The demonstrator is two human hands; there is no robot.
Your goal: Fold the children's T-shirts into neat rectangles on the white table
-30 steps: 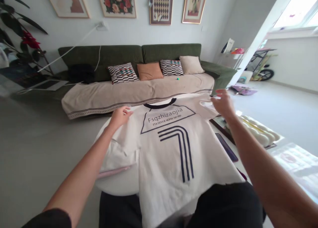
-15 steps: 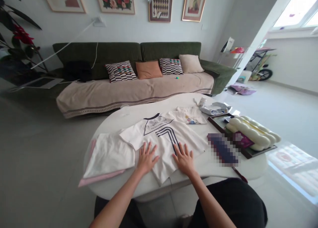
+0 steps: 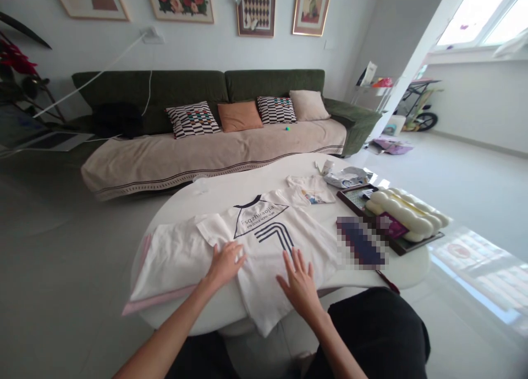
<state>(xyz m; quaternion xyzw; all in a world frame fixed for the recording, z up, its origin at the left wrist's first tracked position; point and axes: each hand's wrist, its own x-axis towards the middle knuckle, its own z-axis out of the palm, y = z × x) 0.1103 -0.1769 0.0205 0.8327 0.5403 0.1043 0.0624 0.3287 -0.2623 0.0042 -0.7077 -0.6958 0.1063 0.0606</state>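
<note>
Head view: white T-shirt (image 3: 268,247) with a navy 7 lies flat at the near edge of the oval white tabletop (image 3: 231,189), hem overhanging. My left hand (image 3: 225,266) rests open on it, my right hand (image 3: 299,288) spread open over it; neither grips. Folded white garment (image 3: 173,263) just left.

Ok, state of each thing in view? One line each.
Left hand: open, resting on the white 7 T-shirt.
Right hand: open, fingers spread, by the shirt; contact unclear.
White 7 T-shirt: spread flat on the white table.
Pink-edged white garment: folded, partly under the T-shirt's sleeve.
Small printed shirt: lying flat beyond the T-shirt.
Puffy white cushion: on a dark tray.
</note>
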